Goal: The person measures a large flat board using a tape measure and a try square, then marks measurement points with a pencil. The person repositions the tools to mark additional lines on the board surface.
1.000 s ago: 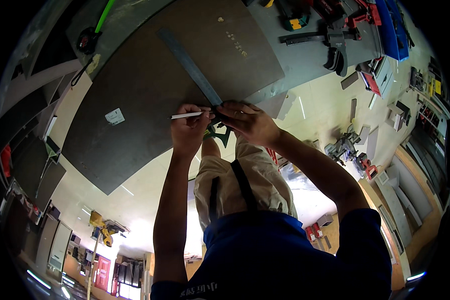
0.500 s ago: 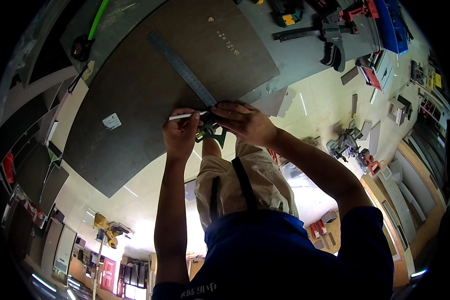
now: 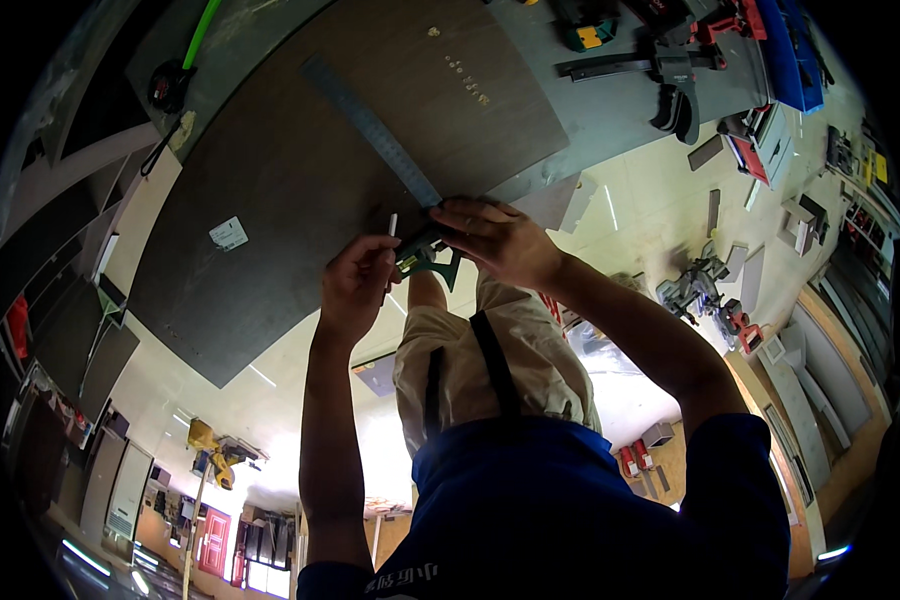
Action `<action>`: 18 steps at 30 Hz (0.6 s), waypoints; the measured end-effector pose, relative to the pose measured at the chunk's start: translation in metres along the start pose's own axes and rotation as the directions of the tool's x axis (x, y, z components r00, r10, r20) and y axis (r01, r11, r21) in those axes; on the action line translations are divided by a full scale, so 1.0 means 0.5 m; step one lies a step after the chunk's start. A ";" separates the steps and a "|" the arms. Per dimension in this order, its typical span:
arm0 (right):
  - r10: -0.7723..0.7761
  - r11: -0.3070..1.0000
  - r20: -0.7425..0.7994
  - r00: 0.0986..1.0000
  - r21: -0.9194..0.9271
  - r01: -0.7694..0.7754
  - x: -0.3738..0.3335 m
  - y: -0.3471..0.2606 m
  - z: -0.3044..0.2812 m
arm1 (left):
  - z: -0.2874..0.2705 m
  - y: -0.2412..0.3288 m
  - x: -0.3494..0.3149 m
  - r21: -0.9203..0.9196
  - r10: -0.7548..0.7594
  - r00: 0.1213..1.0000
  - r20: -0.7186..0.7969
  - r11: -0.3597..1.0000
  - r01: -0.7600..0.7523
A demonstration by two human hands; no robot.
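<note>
A dark brown board (image 3: pixel 270 180) lies on the work table, its near edge close to my body. Across it rests a combination square, its steel blade (image 3: pixel 375 135) pointing away to the far left and its dark green head (image 3: pixel 432 268) at the board's near edge. My right hand (image 3: pixel 505 240) grips the square where blade and head meet. My left hand (image 3: pixel 358 285), closed, holds a slim white pen or pencil (image 3: pixel 393 224) between thumb and fingers, its white end pointing up, just left of the square's head. Its other end is mostly hidden by the hand.
Black bar clamps (image 3: pixel 670 75) and a blue bin (image 3: pixel 792 60) sit at the table's far right. A green-and-black tool (image 3: pixel 585 35) lies beside them. At far left is a tape measure (image 3: pixel 170 85). A white label (image 3: pixel 227 234) and small wood-coloured bits (image 3: pixel 467 78) are on the board.
My left hand has drawn back slightly from the square, and the white pen or pencil has swung from nearly level to upright. My right hand stays on the square.
</note>
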State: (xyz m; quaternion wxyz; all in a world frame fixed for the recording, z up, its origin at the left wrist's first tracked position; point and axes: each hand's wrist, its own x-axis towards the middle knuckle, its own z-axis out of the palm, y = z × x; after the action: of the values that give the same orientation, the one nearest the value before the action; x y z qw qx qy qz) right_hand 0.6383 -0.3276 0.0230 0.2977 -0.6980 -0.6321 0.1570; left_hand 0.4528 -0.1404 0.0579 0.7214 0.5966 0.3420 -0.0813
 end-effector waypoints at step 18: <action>-0.027 1.000 0.038 0.999 0.004 0.027 0.017 -0.010 -0.006 | 0.041 -0.033 0.047 -0.167 0.151 0.962 -0.226 0.967 -0.191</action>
State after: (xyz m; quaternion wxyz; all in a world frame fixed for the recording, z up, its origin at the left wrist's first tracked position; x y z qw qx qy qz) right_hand 0.6376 -0.3199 0.0296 0.2889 -0.6857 -0.6469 0.1670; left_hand 0.4699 -0.1569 0.0318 0.7381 0.5587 0.3700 0.0780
